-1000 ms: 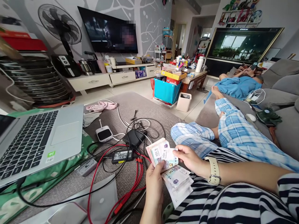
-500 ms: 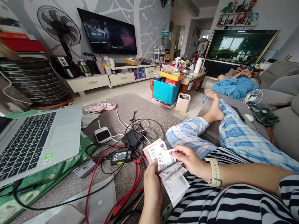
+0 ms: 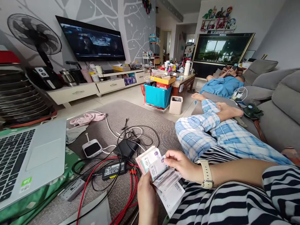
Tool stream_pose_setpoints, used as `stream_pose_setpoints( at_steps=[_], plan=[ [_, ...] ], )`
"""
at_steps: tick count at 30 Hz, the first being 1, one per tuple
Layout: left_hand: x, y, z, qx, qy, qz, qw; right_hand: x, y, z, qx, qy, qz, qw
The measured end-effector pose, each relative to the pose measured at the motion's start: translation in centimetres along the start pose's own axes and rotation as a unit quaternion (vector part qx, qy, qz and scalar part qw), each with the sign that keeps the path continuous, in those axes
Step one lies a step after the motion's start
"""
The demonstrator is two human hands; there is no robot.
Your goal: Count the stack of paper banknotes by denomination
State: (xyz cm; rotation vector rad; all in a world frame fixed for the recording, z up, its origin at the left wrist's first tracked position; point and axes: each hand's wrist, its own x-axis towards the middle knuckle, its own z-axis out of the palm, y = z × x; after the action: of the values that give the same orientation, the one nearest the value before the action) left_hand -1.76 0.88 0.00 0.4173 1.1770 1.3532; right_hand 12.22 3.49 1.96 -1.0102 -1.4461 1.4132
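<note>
- At your left hand (image 3: 147, 193): fingers pinch the fanned banknotes (image 3: 158, 168), thumb on top; press firmly so none slides out.
- At your right hand (image 3: 182, 164): thumb and fingertips grip one note's corner; draw lightly, checking for doubled sheets.
- Below: lower notes (image 3: 170, 195) splay out; hold them distinct from the upper fan.
- Outward: red cables (image 3: 133, 172) lie near; stay clear.

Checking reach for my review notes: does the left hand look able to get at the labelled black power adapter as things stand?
Probably not without freeing itself: the left hand is holding banknotes. The labelled black power adapter looks close, though a black cable crosses it.
</note>
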Motion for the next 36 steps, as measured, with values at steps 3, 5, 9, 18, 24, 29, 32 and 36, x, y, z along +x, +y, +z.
stream_pose_setpoints(
  at_steps=[3,5,9,18,24,29,32,36],
  plan=[
    [0.0,0.1,0.1,-0.011,0.011,-0.005,1.000,0.0,-0.2,-0.2,-0.005,0.009,0.004,1.000],
    [0.0,0.1,0.3,-0.018,0.013,-0.013,1.000,-0.1,-0.4,-0.2,-0.007,0.014,0.009,1.000],
    [0.1,0.2,0.4,-0.013,0.009,-0.023,1.000,-0.2,-0.6,-0.2,0.001,0.006,0.011,1.000],
    [0.6,-1.0,-0.5,-0.012,-0.028,-0.016,0.999,-0.5,-0.4,-0.2,-0.026,-0.004,0.016,1.000],
    [0.6,-1.2,-0.4,-0.055,-0.026,-0.026,0.998,-0.6,-0.5,0.0,-0.038,-0.008,0.023,0.999],
    [0.0,-1.1,0.0,-0.088,-0.026,-0.044,0.995,-0.6,-0.2,-0.1,-0.056,-0.010,0.023,0.998],
    [0.2,-1.4,-0.1,-0.099,-0.022,-0.048,0.994,-0.6,0.1,-0.1,-0.054,-0.011,0.023,0.998],
    [0.5,-1.6,-0.3,-0.111,-0.032,-0.042,0.992,-0.6,0.2,0.0,-0.051,-0.012,0.027,0.998]
  ],
)
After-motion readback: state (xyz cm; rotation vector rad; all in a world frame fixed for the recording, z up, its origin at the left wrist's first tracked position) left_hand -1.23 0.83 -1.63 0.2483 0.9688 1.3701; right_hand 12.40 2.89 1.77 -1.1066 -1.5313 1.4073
